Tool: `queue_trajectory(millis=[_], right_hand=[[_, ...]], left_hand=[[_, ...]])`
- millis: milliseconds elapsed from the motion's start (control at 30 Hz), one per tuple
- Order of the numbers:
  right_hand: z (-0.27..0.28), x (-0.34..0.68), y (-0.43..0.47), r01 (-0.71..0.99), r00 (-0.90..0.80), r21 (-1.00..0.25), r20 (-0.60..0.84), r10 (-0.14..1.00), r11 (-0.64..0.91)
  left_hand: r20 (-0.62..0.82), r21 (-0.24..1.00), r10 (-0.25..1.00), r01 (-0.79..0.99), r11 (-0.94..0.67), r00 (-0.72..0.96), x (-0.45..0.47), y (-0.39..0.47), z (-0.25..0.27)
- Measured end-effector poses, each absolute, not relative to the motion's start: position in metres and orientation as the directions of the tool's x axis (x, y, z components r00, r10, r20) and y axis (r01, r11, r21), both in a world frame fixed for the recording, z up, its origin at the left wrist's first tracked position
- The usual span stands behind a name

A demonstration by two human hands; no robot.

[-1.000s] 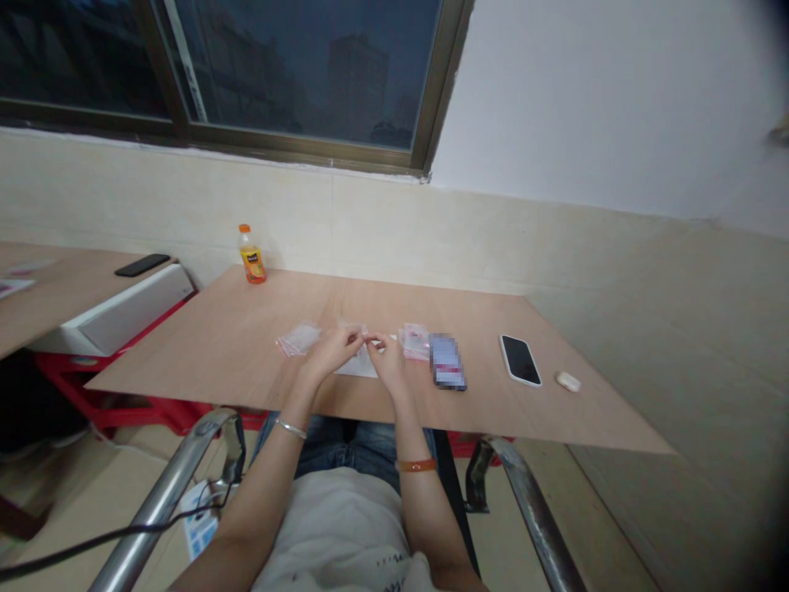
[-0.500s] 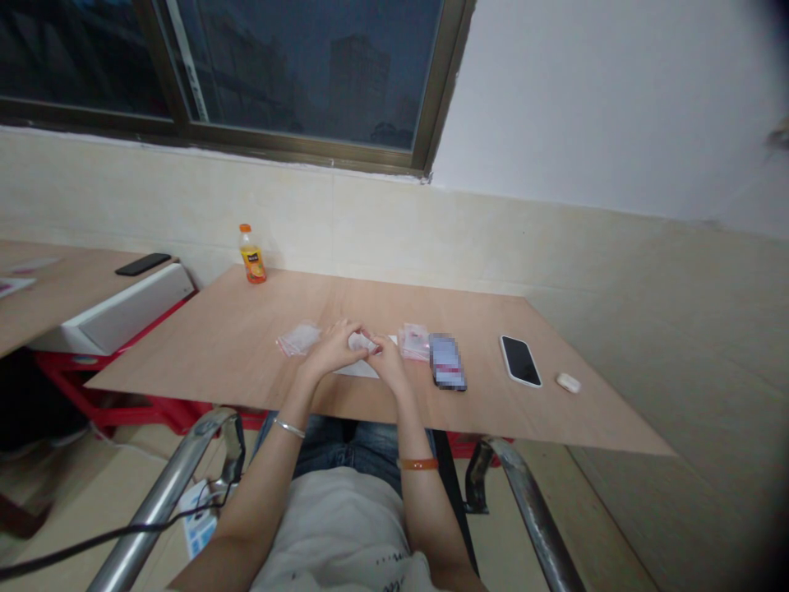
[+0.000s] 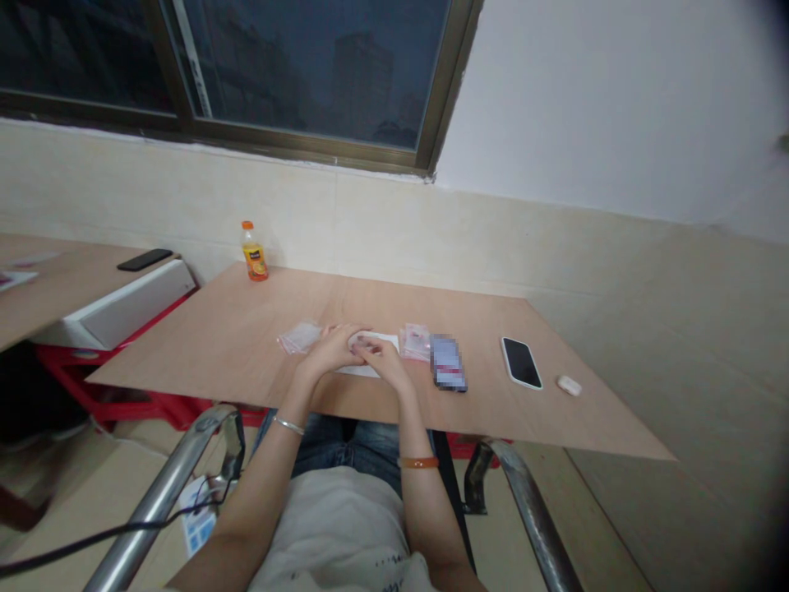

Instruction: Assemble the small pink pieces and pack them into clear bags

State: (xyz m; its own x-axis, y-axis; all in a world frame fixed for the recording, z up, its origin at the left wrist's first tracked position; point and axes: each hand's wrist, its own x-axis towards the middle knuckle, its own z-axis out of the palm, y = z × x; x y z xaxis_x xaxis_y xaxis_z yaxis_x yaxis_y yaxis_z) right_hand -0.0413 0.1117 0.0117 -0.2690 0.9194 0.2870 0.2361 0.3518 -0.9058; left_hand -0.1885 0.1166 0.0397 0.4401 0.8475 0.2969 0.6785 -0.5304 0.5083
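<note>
Over a sheet of white paper on the table, my two hands meet. My left hand is curled round what looks like a small clear plastic bag, of which only part shows. At the bag, my right hand has its thumb and fingers drawn together; what they pinch is too small to make out. A pile of clear plastic bags lies left of my left hand. Beyond my right hand is another stack of small bags with pinkish-red marks.
Right of the stack lies a phone with a blurred screen, then a white-edged phone and a small white case. An orange drink bottle stands at the back left. Metal armrests flank me.
My right hand's fingers have moved slightly left, over the bag and toward my left palm. More of the white paper shows behind them. My left hand has barely moved.
</note>
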Motion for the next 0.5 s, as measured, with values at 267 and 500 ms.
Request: queue_trajectory(millis=[267,500], right_hand=[[0.017,-0.031,0.122,0.189,-0.27,-0.914,0.302,0.914,0.358],[0.017,-0.023,0.158,0.214,-0.076,-0.926,0.3,0.951,0.31]], left_hand=[[0.326,0.621,0.881,0.625,-0.473,0.343,-0.195,0.115,0.039],[0.316,0.737,0.934,0.578,-0.352,0.165,-0.204,0.114,0.041]])
